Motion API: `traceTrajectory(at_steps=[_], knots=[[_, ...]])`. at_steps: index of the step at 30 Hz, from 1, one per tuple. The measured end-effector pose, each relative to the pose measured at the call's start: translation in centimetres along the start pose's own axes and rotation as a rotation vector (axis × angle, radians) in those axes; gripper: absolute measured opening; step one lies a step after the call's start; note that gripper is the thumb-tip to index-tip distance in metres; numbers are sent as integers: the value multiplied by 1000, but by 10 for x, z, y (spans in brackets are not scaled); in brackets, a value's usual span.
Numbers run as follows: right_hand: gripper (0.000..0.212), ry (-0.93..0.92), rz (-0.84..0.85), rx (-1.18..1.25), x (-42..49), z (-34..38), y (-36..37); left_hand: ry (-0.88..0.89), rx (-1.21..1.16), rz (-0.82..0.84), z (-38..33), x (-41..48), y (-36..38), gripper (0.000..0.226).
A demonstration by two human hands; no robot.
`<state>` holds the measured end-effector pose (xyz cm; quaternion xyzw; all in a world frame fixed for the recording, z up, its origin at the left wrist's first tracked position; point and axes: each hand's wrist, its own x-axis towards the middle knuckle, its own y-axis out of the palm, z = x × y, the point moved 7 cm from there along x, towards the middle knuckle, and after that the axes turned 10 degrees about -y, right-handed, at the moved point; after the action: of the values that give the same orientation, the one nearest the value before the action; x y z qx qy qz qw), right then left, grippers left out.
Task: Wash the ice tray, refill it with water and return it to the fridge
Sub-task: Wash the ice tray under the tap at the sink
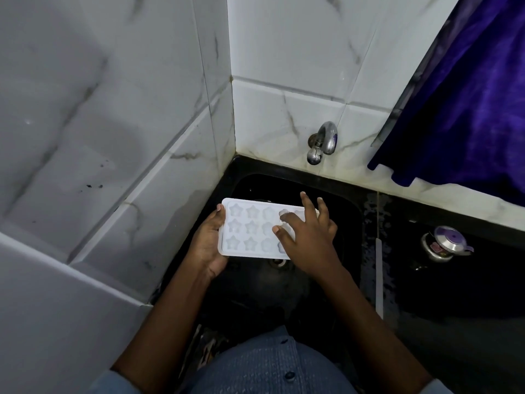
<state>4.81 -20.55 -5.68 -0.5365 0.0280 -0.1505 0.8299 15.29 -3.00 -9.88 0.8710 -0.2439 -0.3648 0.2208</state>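
Note:
A white ice tray (250,227) with star-shaped moulds is held level over the black sink (335,191). My left hand (208,243) grips its left short edge from below, thumb on the rim. My right hand (306,234) lies on top of the tray's right part with fingers spread, fingertips pressing into the moulds and covering them. A steel tap (324,142) juts from the tiled back wall above the sink; no water stream shows. The drain (277,262) peeks out just below the tray.
White marble-look tiled walls close in at the left and back, meeting in a corner by the sink. A small steel pot with a purple lid knob (446,243) stands on the wet black counter at the right. A purple cloth (466,95) hangs at the upper right.

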Motion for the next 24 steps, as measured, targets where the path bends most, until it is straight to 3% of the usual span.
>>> traceTrajectory(at_steps=[10,14,24], knots=[[39,-1,-35,-23,1,0,-7,0,31,-21,3,2,-1,55],[49,-9,-7,-36,0,3,-5,-1,30,-21,3,1,-1,55],[39,-22,-10,-15,-1,1,-5,11,26,-23,2,-4,0,51]])
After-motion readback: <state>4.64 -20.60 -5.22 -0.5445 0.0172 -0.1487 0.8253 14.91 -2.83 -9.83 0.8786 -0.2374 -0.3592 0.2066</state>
